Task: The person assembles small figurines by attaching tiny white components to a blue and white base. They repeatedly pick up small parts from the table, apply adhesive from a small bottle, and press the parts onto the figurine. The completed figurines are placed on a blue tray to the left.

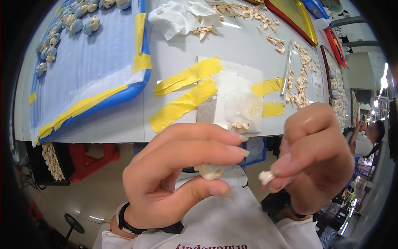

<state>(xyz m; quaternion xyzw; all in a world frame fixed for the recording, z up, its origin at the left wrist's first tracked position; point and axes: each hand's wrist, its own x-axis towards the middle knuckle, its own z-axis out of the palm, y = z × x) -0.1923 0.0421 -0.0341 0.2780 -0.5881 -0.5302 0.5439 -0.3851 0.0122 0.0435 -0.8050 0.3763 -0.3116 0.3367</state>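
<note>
My left hand (166,176) pinches a small rounded cream figure part (210,172) with a pale bluish patch between thumb and fingers; the fingers hide much of it. To its right, my right hand (319,153) grips a tiny cream piece with a red tip (266,177) between thumb and fingertips. The two parts are apart, both held in front of the table's near edge. Just beyond the hands, a white board (244,76) is fixed by yellow tape strips (186,101). It carries a round translucent blob or dish (242,106) and a few red-tipped pieces (240,125).
At left lies a blue-rimmed tray (120,98) lined with foam sheet, holding several blue-and-cream figures (91,25). Crumpled white tissue (176,18) and scattered cream pieces (248,14) lie farther back. More pieces (300,79) sit at right. A red stool (93,159) stands below; another person (367,139) is far right.
</note>
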